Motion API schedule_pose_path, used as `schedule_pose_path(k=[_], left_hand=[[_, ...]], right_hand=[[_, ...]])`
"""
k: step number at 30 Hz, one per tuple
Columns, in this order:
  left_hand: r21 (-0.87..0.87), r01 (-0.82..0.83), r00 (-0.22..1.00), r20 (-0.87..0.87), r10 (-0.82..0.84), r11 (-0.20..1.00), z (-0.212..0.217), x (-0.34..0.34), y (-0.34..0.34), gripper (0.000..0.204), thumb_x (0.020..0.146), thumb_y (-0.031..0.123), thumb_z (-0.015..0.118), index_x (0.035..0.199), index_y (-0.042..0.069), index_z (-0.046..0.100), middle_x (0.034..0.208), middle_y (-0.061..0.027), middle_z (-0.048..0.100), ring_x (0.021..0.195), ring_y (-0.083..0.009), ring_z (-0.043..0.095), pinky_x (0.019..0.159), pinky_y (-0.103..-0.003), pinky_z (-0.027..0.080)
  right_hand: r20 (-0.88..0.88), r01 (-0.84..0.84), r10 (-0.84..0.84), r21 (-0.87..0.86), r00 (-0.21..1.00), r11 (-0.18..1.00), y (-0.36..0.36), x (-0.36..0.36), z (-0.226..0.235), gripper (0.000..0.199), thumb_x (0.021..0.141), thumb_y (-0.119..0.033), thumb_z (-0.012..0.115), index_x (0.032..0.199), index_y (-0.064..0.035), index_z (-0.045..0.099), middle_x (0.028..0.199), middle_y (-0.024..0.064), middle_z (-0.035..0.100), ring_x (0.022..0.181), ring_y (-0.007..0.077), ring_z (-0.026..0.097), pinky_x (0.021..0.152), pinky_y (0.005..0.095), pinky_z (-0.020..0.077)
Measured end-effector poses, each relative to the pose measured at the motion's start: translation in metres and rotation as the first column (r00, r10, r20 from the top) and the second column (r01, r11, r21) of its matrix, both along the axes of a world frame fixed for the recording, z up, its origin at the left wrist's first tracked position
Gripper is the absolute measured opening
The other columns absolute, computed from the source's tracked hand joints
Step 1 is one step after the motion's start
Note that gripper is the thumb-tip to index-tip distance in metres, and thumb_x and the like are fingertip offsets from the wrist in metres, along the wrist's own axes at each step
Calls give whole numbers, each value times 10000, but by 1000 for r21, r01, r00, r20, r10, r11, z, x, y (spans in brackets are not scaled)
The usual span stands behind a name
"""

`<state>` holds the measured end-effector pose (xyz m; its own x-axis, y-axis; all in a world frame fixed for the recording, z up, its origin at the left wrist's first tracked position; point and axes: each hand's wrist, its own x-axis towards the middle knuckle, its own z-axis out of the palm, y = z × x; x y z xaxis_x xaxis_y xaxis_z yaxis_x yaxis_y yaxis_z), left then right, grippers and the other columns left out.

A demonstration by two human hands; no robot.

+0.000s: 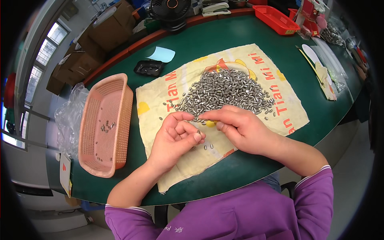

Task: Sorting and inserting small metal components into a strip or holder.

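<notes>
A small barrel-shaped metal pellet [199, 131] sits clamped between thumb and fingers of the left hand [172, 140]. It is probably light, hard and slippery, best pinched round its middle; its long axis looks near upright, its ends too small to tell apart. Nearby, index finger and thumb of the right hand [246, 130] are apart. Beyond, a pellet pile [228, 90] points every way on the printed cloth [290, 108] over the desk [224, 32].

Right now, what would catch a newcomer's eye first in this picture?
First, the heap of metal pieces on the yellow cloth, just beyond the left hand and right hand. Next come the pink basket at the left and the red tray at the upper right.
</notes>
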<state>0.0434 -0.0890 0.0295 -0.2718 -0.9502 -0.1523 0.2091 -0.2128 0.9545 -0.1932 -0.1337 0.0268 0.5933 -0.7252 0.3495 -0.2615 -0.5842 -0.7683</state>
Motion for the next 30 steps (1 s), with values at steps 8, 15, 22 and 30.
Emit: schedule_pose_path(k=[8, 15, 22, 30], left_hand=[[38, -40, 999, 33, 39, 998, 0, 2, -2, 418, 969, 30, 694, 1311, 47, 454, 962, -58, 697, 914, -152, 703, 795, -280, 557], [52, -50, 999, 12, 50, 997, 0, 0, -1, 403, 960, 25, 702, 1293, 57, 477, 936, -46, 696, 890, -157, 708, 767, -282, 550], [19, -41, 996, 76, 40, 999, 1, 1, -4, 415, 954, 21, 703, 1298, 63, 477, 935, -51, 695, 883, -165, 706, 771, -286, 546], [57, -39, 999, 35, 37, 998, 1, 3, -4, 420, 967, 14, 689, 1300, 30, 433, 959, -72, 695, 926, -149, 702, 786, -271, 559]], right_hand=[[-4, -93, 93, 43, 996, 995, 2, 0, 5, 397, 933, -41, 576, 1300, -144, 686, 980, 122, 685, 866, 305, 695, 765, 400, 567], [-6, -108, 109, 36, 994, 993, 2, 2, 7, 407, 919, -31, 573, 1289, -154, 690, 966, 120, 689, 867, 312, 698, 755, 411, 568], [-83, 21, -27, -74, 996, 997, 9, 4, 3, 398, 925, -41, 587, 1290, -176, 669, 954, 104, 645, 863, 319, 677, 747, 425, 567], [-44, -13, 13, -11, 999, 1000, 5, 0, 9, 462, 924, 36, 581, 1343, -136, 673, 948, 110, 651, 854, 254, 668, 768, 375, 556]])
